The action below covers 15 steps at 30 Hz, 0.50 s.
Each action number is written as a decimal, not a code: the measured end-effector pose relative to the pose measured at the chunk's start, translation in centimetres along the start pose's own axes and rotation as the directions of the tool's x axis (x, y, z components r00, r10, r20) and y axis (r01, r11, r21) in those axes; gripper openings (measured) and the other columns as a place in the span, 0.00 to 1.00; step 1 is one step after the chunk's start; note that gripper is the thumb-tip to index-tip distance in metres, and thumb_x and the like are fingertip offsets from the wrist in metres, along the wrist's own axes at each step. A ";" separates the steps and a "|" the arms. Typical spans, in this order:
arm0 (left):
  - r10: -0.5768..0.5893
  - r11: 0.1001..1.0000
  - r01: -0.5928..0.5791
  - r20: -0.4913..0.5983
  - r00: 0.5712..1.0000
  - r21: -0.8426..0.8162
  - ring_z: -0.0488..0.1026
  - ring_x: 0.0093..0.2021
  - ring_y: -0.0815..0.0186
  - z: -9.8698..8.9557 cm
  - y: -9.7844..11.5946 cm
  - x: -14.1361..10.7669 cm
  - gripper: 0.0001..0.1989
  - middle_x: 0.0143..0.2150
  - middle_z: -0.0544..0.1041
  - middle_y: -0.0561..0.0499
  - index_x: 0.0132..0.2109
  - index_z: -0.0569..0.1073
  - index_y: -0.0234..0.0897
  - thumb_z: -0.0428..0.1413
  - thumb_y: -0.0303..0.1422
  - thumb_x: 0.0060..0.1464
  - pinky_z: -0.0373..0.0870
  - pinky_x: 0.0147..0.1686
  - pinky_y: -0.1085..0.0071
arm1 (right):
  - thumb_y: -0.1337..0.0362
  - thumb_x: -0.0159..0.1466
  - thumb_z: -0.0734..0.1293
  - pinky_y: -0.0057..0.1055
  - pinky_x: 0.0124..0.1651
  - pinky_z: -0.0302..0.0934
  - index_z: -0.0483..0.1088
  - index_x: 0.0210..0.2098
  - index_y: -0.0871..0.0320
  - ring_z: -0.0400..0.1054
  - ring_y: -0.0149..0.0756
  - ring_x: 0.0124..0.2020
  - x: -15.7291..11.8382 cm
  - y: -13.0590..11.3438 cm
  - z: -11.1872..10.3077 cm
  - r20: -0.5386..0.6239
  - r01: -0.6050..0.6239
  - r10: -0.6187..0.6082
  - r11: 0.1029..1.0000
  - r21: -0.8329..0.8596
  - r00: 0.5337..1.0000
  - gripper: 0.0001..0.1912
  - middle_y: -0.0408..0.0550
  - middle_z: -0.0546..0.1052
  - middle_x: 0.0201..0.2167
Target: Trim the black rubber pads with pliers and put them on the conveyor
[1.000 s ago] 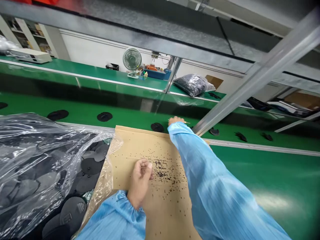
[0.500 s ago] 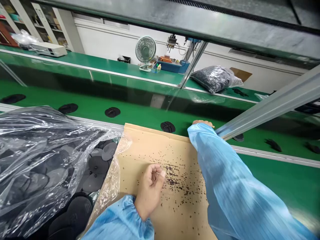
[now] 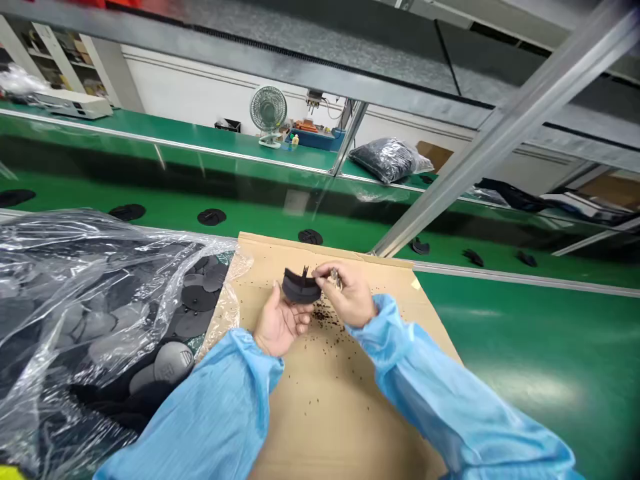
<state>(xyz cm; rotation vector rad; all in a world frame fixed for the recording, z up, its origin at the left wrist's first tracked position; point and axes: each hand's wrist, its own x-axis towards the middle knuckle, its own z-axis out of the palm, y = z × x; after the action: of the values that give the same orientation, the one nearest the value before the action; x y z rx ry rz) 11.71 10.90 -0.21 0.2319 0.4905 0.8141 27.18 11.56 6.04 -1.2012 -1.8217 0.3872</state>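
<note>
Black disc (image 3: pixel 301 287) now lifted, left hand (image 3: pixel 279 323) cupping — right hand (image 3: pixel 350 293) pinching

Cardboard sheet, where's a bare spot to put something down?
The green bench right of the cardboard sheet is the widest free patch, bordered by the right sleeve. Crowded: the left, where a plastic bag lies over black discs, and mid-sheet, around the left hand, right hand and dark specks.

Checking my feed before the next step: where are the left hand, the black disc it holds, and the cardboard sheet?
left hand (image 3: pixel 280 321): head view, on the palm
black disc (image 3: pixel 300 290): head view, on its curved face
cardboard sheet (image 3: pixel 340 427): head view, on the sheet's surface below the hands
</note>
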 end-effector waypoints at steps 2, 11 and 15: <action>-0.066 0.998 0.066 0.033 0.997 0.004 0.69 0.20 0.68 -0.1 0.1 -0.3 0.22 0.29 0.75 0.45 0.40 0.72 0.32 0.51 0.49 0.55 0.59 0.16 0.76 | 0.65 0.62 0.63 0.35 0.44 0.66 0.70 0.39 0.56 0.71 0.36 0.39 -2.8 -0.9 0.5 0.008 -0.003 0.003 0.999 0.042 1.000 0.06 0.48 0.76 0.36; -0.095 0.972 0.061 0.140 0.986 0.228 0.73 0.30 0.69 0.3 -1.1 -1.3 0.17 0.39 0.75 0.44 0.45 0.73 0.32 0.63 0.29 0.46 0.69 0.26 0.77 | 0.70 0.61 0.60 0.39 0.48 0.65 0.70 0.44 0.53 0.69 0.38 0.44 -8.3 0.7 0.8 -0.068 0.069 -0.066 0.997 0.038 0.995 0.13 0.49 0.74 0.41; 0.141 0.937 -0.160 0.085 0.986 0.311 0.72 0.36 0.69 0.5 -1.4 -0.8 0.23 0.39 0.75 0.48 0.46 0.71 0.34 0.66 0.25 0.40 0.68 0.32 0.79 | 0.66 0.62 0.62 0.40 0.47 0.64 0.69 0.43 0.54 0.67 0.40 0.45 -8.7 1.5 0.6 -0.264 -0.022 0.024 1.000 0.010 0.964 0.10 0.52 0.71 0.42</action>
<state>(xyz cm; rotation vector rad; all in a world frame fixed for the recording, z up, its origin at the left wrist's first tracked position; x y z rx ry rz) 12.38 9.33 -0.09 0.5969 0.5496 0.8726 28.69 4.95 0.35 -1.2083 -1.5766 0.2336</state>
